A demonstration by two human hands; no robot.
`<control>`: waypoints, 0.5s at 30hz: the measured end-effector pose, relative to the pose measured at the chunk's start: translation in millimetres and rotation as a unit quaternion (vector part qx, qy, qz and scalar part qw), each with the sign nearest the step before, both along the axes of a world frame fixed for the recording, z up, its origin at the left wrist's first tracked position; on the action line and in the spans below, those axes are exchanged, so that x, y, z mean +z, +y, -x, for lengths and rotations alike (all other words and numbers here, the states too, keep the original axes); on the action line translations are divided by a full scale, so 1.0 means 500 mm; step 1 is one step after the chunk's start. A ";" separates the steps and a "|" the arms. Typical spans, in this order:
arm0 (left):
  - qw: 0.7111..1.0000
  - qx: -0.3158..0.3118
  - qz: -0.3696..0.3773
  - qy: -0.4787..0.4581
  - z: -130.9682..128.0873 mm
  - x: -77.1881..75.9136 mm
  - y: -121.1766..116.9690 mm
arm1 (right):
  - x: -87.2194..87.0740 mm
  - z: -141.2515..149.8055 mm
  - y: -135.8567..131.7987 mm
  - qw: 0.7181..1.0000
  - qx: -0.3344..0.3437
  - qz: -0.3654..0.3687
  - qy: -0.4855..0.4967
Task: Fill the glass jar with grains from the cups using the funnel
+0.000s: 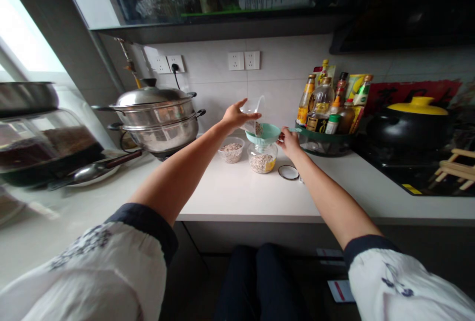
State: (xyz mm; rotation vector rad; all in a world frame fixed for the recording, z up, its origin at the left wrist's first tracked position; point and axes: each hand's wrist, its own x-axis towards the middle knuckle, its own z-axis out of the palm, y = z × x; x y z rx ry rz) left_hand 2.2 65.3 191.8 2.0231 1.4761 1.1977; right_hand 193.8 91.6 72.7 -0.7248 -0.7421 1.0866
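My left hand [237, 116] grips a clear plastic cup [249, 124], tilted to the right over a mint-green funnel [267, 135]. Grain flakes show at the cup's lower lip, above the funnel's bowl. The fingers of my right hand [288, 140] are closed on the funnel's handle at its right side. Beneath the funnel stands a clear jar [262, 159], partly filled with flakes and with something yellow at its lower right. Left of the jar, a clear plastic bowl [231, 151] holds more flakes. A round lid with a dark rim [288, 172] lies to the jar's right.
A steel steamer pot [156, 113] stands at the left, near a ladle [89, 172] on a plate. Behind my right hand is a dark green tray [322, 143] crowded with sauce bottles. Farther right, a black pot with a yellow lid [411, 118] sits on the stove.
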 end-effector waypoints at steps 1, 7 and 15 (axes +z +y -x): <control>1.000 0.001 -0.001 0.001 0.000 0.000 0.000 | 0.001 0.000 -0.001 1.000 0.000 0.000 0.002; 1.000 -0.001 0.007 0.001 -0.001 0.003 -0.007 | 0.002 0.001 -0.003 1.000 -0.001 0.005 0.004; 0.999 -0.001 -0.009 0.034 -0.003 0.001 0.000 | -0.002 0.000 0.001 1.000 -0.001 -0.004 -0.005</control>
